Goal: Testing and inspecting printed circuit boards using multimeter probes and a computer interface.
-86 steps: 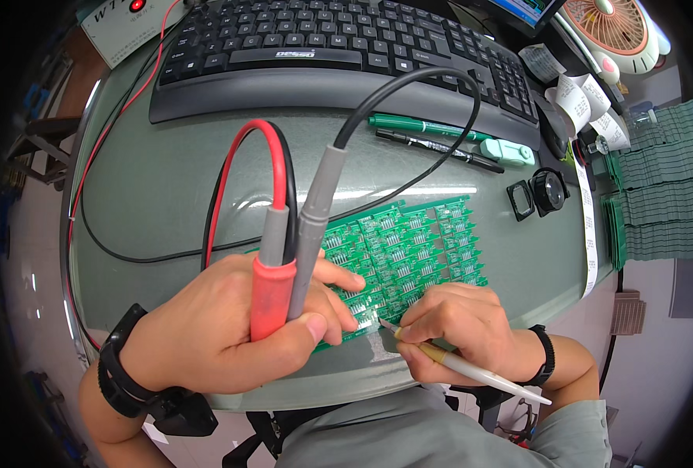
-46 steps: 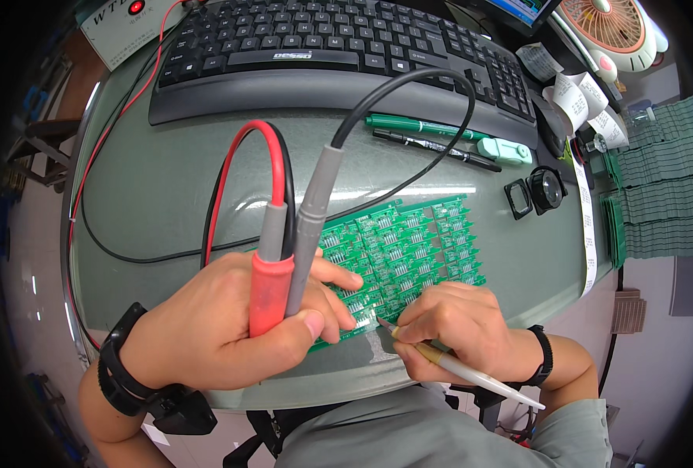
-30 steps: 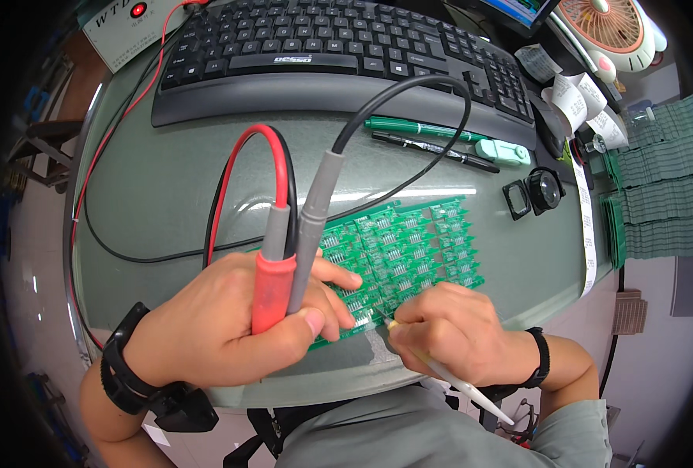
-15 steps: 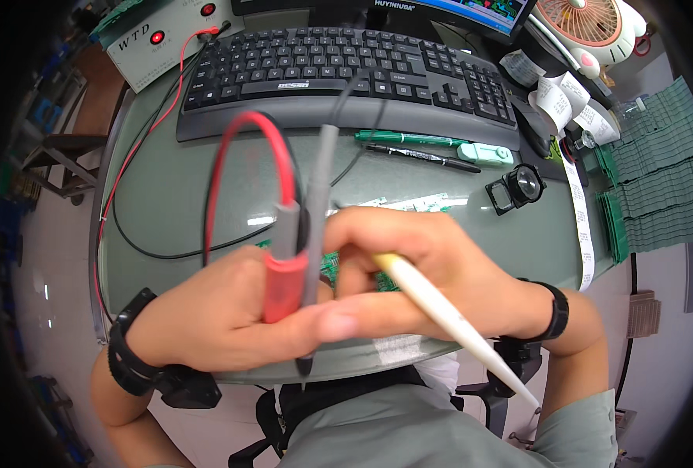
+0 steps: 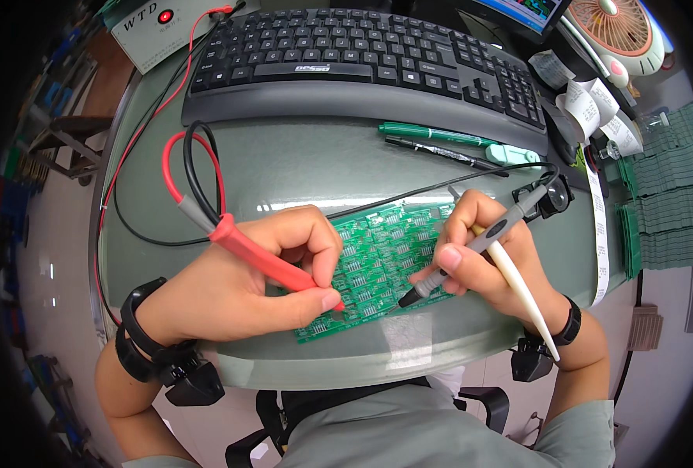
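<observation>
A panel of green circuit boards point(image 5: 374, 261) lies on the desk between my hands. My left hand point(image 5: 233, 304) is closed on a red test probe point(image 5: 272, 261), its tip pointing down at the panel's near left part. My right hand point(image 5: 487, 273) pinches a grey test probe point(image 5: 498, 232) with a black nose, slanted down to the panel's near edge. A cream-coloured pointed stick point(image 5: 522, 292) is tucked in the same hand, its thin end toward my wrist. Whether either probe tip touches the panel, I cannot tell.
A black keyboard point(image 5: 346, 97) spans the far side of the desk. Green and black markers point(image 5: 440, 134) lie before it, with a magnifier loupe point(image 5: 549, 199) at right. Probe cables loop over the desk from a white box point(image 5: 159, 39). Green board stacks point(image 5: 670, 175) stand far right.
My hands have moved apart and down to the panel. The grey probe, earlier upright beside the red one at my left hand, is now in my right. More of the panel shows.
</observation>
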Available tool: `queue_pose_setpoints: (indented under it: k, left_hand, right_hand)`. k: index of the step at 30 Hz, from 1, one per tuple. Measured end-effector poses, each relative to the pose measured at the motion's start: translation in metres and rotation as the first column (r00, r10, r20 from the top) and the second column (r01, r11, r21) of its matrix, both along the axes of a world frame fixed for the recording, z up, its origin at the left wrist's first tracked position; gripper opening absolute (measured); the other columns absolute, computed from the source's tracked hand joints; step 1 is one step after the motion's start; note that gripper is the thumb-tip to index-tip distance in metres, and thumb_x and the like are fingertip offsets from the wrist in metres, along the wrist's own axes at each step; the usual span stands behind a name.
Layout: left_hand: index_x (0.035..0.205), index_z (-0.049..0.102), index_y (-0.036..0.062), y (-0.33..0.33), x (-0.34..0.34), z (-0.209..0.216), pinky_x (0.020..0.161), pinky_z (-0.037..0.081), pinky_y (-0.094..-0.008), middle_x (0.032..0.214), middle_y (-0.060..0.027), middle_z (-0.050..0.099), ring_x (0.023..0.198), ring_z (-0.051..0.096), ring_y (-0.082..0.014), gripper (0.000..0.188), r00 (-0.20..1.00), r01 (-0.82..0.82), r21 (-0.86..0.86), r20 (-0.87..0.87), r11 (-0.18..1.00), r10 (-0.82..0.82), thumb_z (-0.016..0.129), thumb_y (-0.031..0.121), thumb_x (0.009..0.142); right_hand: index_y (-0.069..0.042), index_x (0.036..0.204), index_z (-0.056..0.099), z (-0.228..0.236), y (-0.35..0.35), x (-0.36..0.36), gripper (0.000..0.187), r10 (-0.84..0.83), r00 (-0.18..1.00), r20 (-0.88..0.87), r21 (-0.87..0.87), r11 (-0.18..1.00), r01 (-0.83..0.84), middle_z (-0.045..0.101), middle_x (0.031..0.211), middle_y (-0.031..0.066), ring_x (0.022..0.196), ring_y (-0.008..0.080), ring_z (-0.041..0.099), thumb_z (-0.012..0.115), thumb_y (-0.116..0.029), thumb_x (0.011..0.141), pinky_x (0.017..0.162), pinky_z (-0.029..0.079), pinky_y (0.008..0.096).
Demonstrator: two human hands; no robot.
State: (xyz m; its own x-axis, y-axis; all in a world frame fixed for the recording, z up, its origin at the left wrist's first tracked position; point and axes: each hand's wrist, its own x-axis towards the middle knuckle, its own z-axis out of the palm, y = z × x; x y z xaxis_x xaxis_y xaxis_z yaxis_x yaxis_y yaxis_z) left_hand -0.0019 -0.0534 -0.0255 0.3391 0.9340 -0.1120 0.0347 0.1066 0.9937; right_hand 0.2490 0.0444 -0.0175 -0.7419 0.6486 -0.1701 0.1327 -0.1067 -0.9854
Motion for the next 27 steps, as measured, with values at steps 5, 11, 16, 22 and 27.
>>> queue_pose_setpoints:
  k: [5, 11, 16, 22, 27]
  left_hand:
    - [0.084, 0.052, 0.0068, 0.001, 0.002, -0.003, 0.072, 0.042, -0.0241, 0.091, -0.0040, 0.049, 0.080, 0.049, -0.0090, 0.019, 1.000, 0.006, -0.007, -0.005, 1.000, -0.006, 0.071, 0.006, 0.081]
    - [0.084, 0.051, 0.0073, 0.001, 0.002, -0.003, 0.072, 0.042, -0.0238, 0.092, -0.0040, 0.049, 0.079, 0.049, -0.0087, 0.020, 0.998, 0.020, 0.058, -0.069, 0.998, -0.016, 0.071, 0.006, 0.081]
    - [0.084, 0.051, 0.0081, 0.001, 0.003, -0.005, 0.071, 0.042, -0.0232, 0.092, -0.0041, 0.049, 0.079, 0.048, -0.0086, 0.021, 0.998, 0.003, 0.068, -0.062, 0.998, 0.002, 0.072, 0.006, 0.081]
    - [0.084, 0.051, 0.0085, 0.000, 0.003, -0.006, 0.071, 0.041, -0.0233, 0.092, -0.0040, 0.049, 0.079, 0.049, -0.0085, 0.021, 0.999, -0.004, 0.059, -0.053, 0.998, 0.007, 0.072, 0.006, 0.080]
    - [0.084, 0.051, 0.0084, 0.000, 0.003, -0.004, 0.071, 0.042, -0.0235, 0.092, -0.0038, 0.049, 0.079, 0.049, -0.0085, 0.022, 0.998, -0.001, 0.052, -0.055, 0.999, 0.004, 0.073, 0.006, 0.080]
  right_hand:
    - [-0.006, 0.084, 0.047, -0.004, 0.001, 0.002, 0.021, 0.001, 1.000, 0.009, 0.015, 1.000, -0.001, 0.053, 0.073, -0.0005, 0.063, 0.0037, 0.051, 0.066, -0.013, 0.090, 0.056, 0.041, 0.0197]
    - [-0.006, 0.085, 0.048, -0.008, 0.002, 0.006, 0.021, 0.035, 0.999, -0.007, 0.154, 0.988, -0.033, 0.051, 0.076, -0.0017, 0.066, 0.0034, 0.048, 0.067, -0.014, 0.090, 0.056, 0.038, 0.0199]
    - [-0.006, 0.084, 0.049, -0.015, -0.002, 0.004, 0.021, 0.016, 0.997, -0.073, 0.176, 0.984, -0.003, 0.051, 0.078, -0.0009, 0.066, 0.0037, 0.046, 0.068, -0.012, 0.088, 0.056, 0.037, 0.0201]
    - [-0.005, 0.084, 0.050, -0.019, -0.001, 0.005, 0.021, 0.045, 0.996, -0.074, 0.221, 0.975, -0.028, 0.052, 0.078, 0.0000, 0.065, 0.0038, 0.047, 0.069, -0.011, 0.087, 0.055, 0.036, 0.0201]
    - [-0.004, 0.083, 0.050, -0.019, -0.003, 0.007, 0.023, 0.050, 0.997, -0.056, 0.296, 0.955, -0.032, 0.054, 0.074, 0.0005, 0.060, 0.0036, 0.048, 0.071, -0.013, 0.086, 0.051, 0.036, 0.0204]
